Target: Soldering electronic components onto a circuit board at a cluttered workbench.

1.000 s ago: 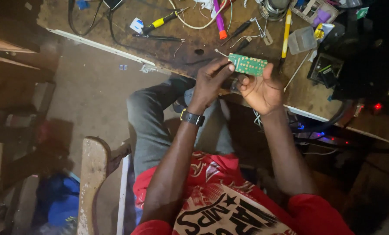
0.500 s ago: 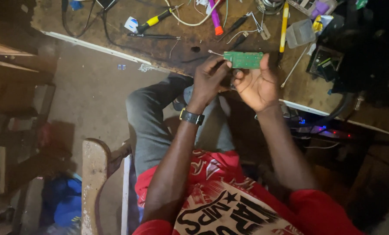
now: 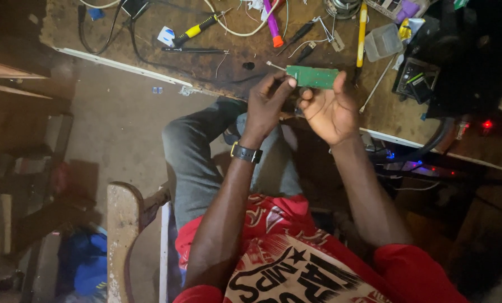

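Observation:
A small green circuit board is held up over the edge of the wooden workbench. My right hand grips its right end, palm toward me, thumb on the top edge. My left hand pinches the board's left end with fingertips; a black watch sits on that wrist. A thin metal pin sticks out from the board's left corner. Both forearms reach up from my lap, over grey trousers and a red printed shirt.
On the bench lie a yellow-handled screwdriver, a purple and orange marker, a yellow pen, a clear plastic box, cables and dark equipment with a red light. A wooden stool stands at lower left.
The board and both hands have stayed together at the bench edge; the view has shifted slightly, and the board now sits flatter between my fingers.

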